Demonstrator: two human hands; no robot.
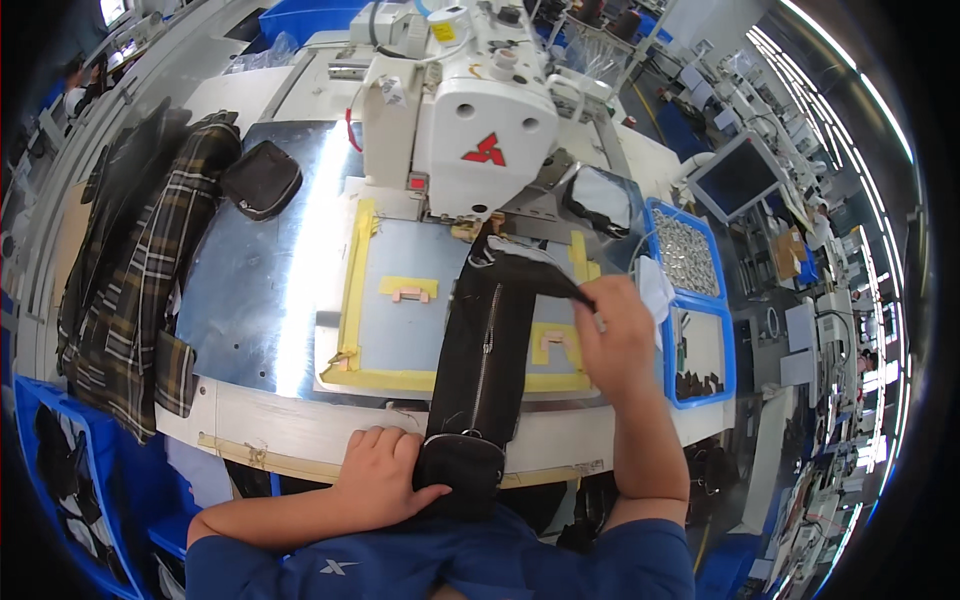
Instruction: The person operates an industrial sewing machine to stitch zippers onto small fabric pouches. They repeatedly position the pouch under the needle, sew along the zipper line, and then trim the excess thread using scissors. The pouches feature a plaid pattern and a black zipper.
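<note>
A long black fabric piece (485,350) with a zipper down its middle lies across the grey jig plate (400,330) edged in yellow tape. Its far end sits under the head of a white industrial sewing machine (470,110). My left hand (378,478) grips the near end of the black piece at the table's front edge. My right hand (615,335) is closed on a black strap that runs from the piece's far end. Two small tan clips sit on yellow tape patches on the plate.
A plaid garment (140,300) lies on the left of the shiny metal table (260,290), with a small dark pouch (262,178) beyond it. Blue trays (690,300) with small parts stand to the right. A blue bin (70,480) is at the lower left.
</note>
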